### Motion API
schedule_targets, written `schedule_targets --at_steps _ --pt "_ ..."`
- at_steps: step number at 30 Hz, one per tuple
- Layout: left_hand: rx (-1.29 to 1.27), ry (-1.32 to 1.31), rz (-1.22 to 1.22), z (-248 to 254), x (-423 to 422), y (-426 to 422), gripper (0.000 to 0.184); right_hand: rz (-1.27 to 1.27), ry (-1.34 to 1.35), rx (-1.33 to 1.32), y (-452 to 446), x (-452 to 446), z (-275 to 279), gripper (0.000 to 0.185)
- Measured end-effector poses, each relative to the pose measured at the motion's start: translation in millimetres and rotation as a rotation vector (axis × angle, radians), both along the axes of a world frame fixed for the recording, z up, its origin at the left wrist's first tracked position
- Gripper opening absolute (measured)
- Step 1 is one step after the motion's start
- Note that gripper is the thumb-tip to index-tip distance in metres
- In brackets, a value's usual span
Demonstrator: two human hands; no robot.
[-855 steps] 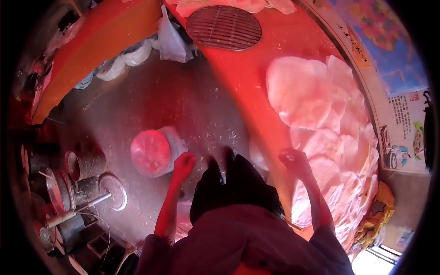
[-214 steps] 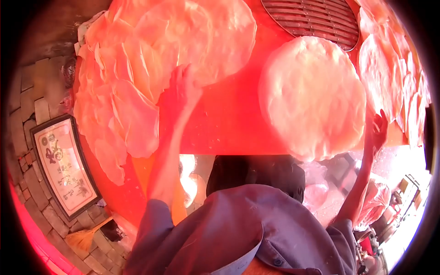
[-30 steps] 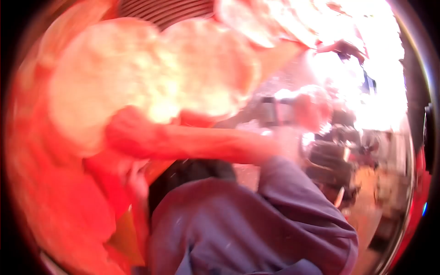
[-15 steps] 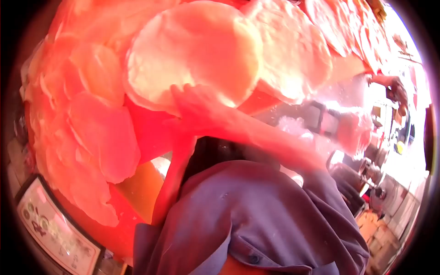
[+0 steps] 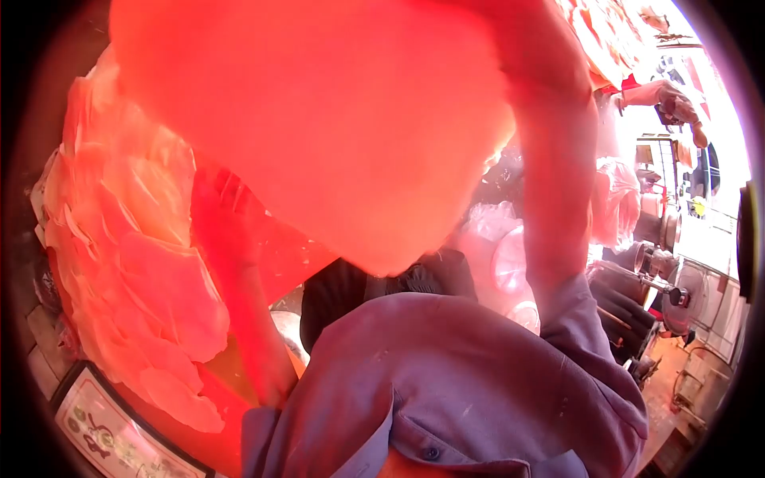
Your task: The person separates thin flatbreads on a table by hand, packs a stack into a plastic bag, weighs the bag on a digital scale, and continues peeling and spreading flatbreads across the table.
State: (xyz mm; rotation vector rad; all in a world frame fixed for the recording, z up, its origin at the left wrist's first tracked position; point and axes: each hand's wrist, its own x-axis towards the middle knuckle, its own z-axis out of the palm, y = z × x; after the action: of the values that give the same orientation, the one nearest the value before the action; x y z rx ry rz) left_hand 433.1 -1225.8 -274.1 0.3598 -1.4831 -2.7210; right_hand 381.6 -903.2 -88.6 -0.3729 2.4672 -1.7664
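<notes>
A large, pale round sheet (image 5: 335,119) fills the upper middle, raised close to the camera with its lower edge hanging down. My right arm reaches up along the sheet's right side, its hand out of sight beyond the top. On the left, my left hand (image 5: 227,199) lies low, fingers apart, between the raised sheet and a pile of overlapping thin sheets (image 5: 135,263). Beneath it is the red table (image 5: 291,251), partly hidden by the raised sheet.
More thin sheets (image 5: 610,40) lie at the upper right. A framed panel (image 5: 111,434) stands at the lower left. Beside my body are plastic bags (image 5: 498,239), with a fan (image 5: 683,299) farther right. What looks like another person's hand (image 5: 677,103) shows beyond.
The round sheet has risen from the table towards the camera. My right hand has gone up out of view, and my left hand now shows beside the pile.
</notes>
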Motion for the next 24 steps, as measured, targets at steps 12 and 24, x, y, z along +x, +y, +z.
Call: schedule_targets --at_steps 12,24 --pt "-0.514 -0.062 -0.157 -68.4 -52.9 155.4 0.048 -0.509 -0.374 -0.136 214.0 27.3 -205.6 0.021" --pt "-0.848 -0.231 -0.153 -48.5 -57.7 178.3 0.044 -0.438 -0.573 0.264 230.6 39.5 -191.5 0.038"
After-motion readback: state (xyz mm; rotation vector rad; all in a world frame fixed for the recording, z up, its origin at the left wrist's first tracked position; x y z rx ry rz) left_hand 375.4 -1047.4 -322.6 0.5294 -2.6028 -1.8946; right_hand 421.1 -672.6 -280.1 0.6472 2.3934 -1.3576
